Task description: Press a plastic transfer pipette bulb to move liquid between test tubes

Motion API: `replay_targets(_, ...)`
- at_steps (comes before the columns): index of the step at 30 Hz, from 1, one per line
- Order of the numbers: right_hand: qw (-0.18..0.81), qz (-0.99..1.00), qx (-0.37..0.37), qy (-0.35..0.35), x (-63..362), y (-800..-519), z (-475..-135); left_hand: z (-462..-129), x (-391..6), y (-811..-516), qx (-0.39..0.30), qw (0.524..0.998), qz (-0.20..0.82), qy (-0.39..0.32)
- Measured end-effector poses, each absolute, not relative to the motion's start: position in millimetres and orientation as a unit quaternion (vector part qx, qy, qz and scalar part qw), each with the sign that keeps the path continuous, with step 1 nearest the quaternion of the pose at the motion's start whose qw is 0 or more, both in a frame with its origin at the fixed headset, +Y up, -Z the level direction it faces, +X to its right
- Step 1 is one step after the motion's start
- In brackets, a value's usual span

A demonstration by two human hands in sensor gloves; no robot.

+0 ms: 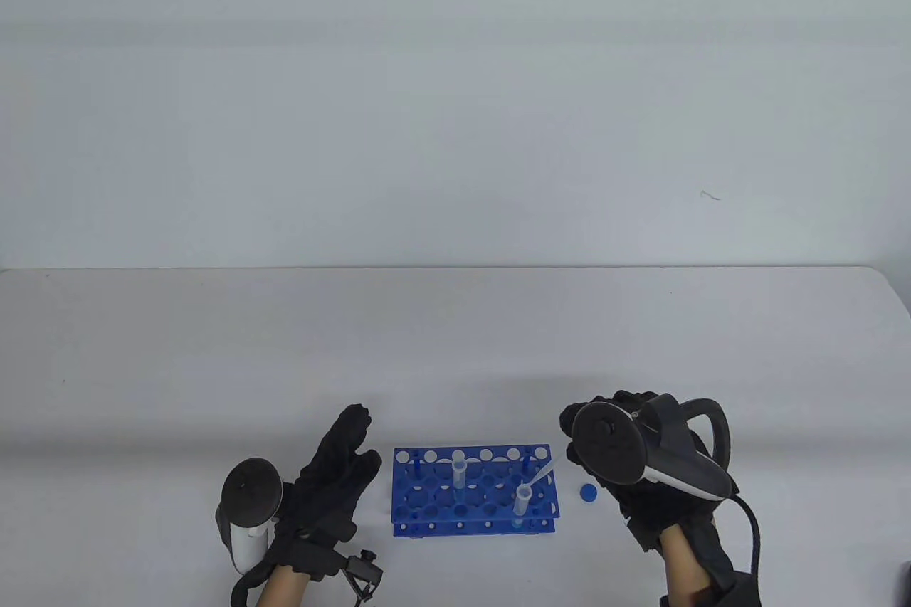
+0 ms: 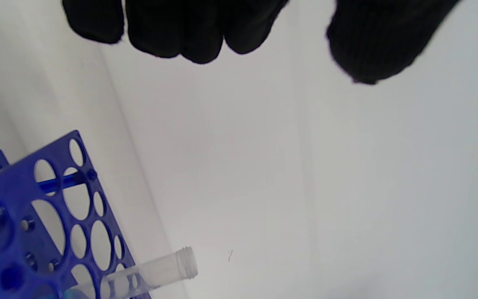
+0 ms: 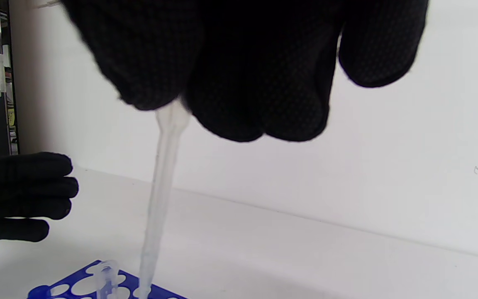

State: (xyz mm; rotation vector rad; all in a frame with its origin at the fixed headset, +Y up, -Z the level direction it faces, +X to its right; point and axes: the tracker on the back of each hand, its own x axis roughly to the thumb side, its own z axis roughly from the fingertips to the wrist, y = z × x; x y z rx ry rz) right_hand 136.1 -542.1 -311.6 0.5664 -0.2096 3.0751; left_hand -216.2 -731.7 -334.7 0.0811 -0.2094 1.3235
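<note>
A blue test tube rack [image 1: 472, 491] stands near the table's front edge. It holds two clear open tubes: one near the middle [image 1: 458, 470] and one at the front right [image 1: 523, 502]. My right hand [image 1: 626, 454] grips the clear plastic pipette [image 1: 542, 474] by its upper part; the stem slants down with its tip at the mouth of the front right tube. In the right wrist view the stem [image 3: 160, 199] hangs from my fingers [image 3: 230, 83] toward the rack [image 3: 77, 286]. My left hand [image 1: 334, 475] is open and empty, just left of the rack.
A small blue cap [image 1: 588, 492] lies on the table between the rack and my right hand. The left wrist view shows the rack's corner [image 2: 35, 216] and a clear tube mouth [image 2: 181, 265].
</note>
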Motion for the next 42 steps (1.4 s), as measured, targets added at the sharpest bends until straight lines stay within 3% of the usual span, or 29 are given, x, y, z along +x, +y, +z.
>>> replay_targets(12, -0.04, 0.978, 0.198, -0.05, 113, -566, -323, -335, -215, -731, 0.038, 0.783, 0.613, -0.099)
replay_targets(28, -0.122, 0.963, 0.238, 0.017, 71, -617, -340, -334, -216, -731, 0.037, 0.782, 0.614, -0.098)
replay_targets(42, -0.132, 0.962, 0.237, 0.043, 67, -631, -344, -334, -216, -731, 0.037, 0.782, 0.614, -0.098)
